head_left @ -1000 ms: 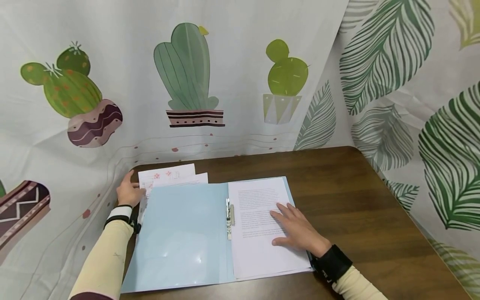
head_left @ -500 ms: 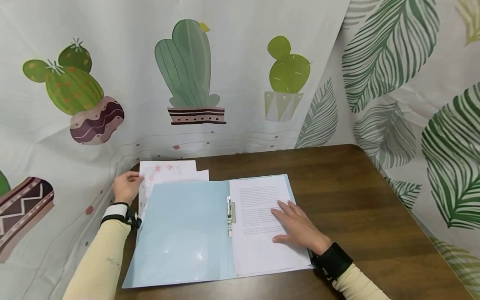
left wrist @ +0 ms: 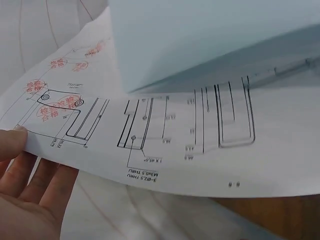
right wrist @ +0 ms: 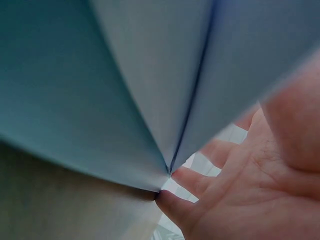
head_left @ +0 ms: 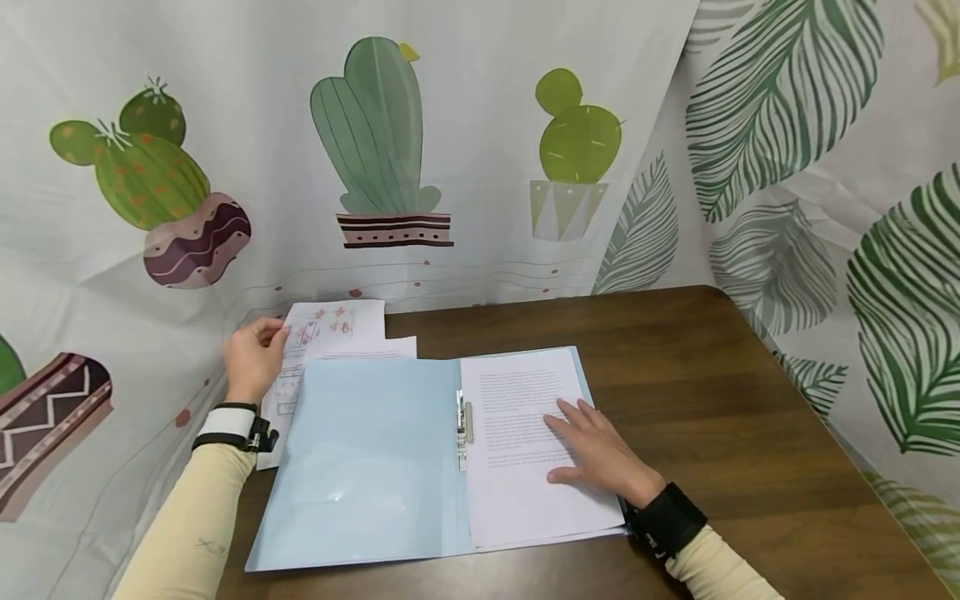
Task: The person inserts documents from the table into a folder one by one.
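A light-blue folder (head_left: 360, 458) lies open on the brown table (head_left: 712, 392), with a metal clip (head_left: 462, 425) at its spine. My right hand (head_left: 581, 433) rests flat, fingers straight, on the printed pages (head_left: 517, 392) in the folder's right half. My left hand (head_left: 262, 342) pinches the left edge of a drawing sheet (head_left: 333, 325) with red stamps, lifted off the table beside the folder's left flap. In the left wrist view my thumb (left wrist: 12, 142) lies on top of the drawing sheet (left wrist: 165, 135) and the fingers are beneath it. The right wrist view shows my palm (right wrist: 250, 195) against blurred blue surfaces.
A second white sheet (head_left: 382, 348) lies under the folder's top left corner. Cactus-print cloth (head_left: 375, 150) hangs behind the table and leaf-print cloth (head_left: 862, 250) along its right side. Bare wood (head_left: 750, 467) shows to the right of the folder.
My left hand has taken hold of the drawing sheet and raised its left edge, tilting it up and leftward. The right hand stays flat on the printed pages.
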